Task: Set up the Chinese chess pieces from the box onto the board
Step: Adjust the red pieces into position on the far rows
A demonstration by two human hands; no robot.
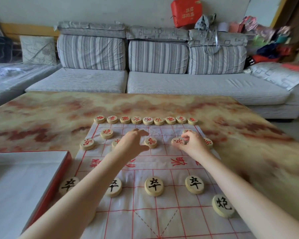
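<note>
As red soldiers line up mid-frame, right hand (191,142) pinching a piece (178,141) to square it on board (162,213); left hand (133,142) spread wide, holding nothing.

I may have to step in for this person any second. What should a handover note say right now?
Left hand: open, hovering over the far soldier row, holding nothing.
Right hand: fingertips pinching a red soldier, settling it on the board.
Done: red back row of nine pieces along the far edge; a red cannon at far left, another partly hidden behind the right hand; red soldiers out; four black soldiers and one black cannon nearside.
Left: remaining black pieces, as far as the view shows.
The box at left looks empty.
</note>
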